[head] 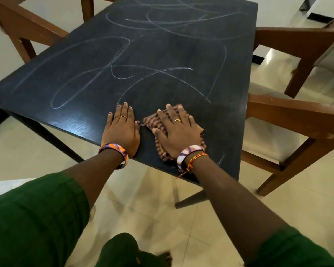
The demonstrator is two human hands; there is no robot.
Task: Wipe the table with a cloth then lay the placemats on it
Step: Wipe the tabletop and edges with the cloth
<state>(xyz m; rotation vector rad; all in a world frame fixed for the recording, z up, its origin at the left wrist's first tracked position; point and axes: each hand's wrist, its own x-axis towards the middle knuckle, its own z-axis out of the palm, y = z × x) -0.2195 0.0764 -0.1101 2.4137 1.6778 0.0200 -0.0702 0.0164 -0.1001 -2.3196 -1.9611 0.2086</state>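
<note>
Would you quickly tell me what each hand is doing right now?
Left hand: open, flat on the table, holding nothing.
Right hand: open, fingers straight, pressing the cloth onto the table.

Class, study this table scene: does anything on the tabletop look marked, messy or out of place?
Yes. White chalk-like scribbles loop across most of the black table, still unwiped. The right hand presses a striped cloth flat near the front edge; the left hand rests flat beside it.

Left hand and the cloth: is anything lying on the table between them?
No. In the head view, only a narrow strip of bare dark table separates the left hand from the striped cloth under the right hand.
</note>
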